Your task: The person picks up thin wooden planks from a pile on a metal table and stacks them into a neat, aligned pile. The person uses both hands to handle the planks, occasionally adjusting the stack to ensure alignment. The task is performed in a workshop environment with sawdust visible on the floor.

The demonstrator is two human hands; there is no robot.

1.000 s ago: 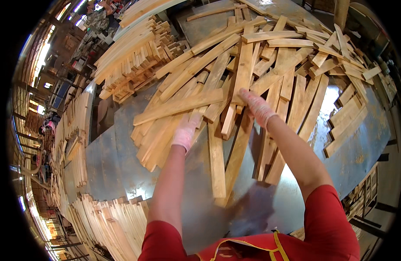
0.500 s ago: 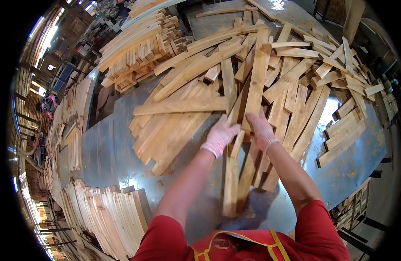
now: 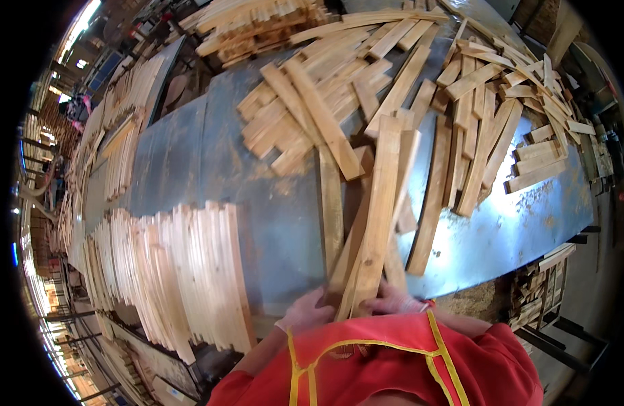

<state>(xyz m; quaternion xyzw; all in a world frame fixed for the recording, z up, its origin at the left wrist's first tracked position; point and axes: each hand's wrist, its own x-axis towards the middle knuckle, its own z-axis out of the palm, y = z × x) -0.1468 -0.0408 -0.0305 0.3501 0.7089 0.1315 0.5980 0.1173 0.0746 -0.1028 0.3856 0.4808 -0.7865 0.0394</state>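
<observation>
Gripping the near end of the long plank (image 3: 379, 210), your gloved right hand (image 3: 393, 300) sits at the near edge of the metal-topped bench (image 3: 183, 162). Your left hand (image 3: 306, 311) is against the boards just left of it, fingers partly hidden, so I can't tell whether it's closed. The plank runs from between your hands toward the bench's middle, overlapping a darker board (image 3: 351, 247). Left along the near edge stand pale strips (image 3: 210, 271), side by side. Toward the far edge lies a loose heap of boards (image 3: 474, 81); short pieces (image 3: 539, 166) lie near the right edge.
</observation>
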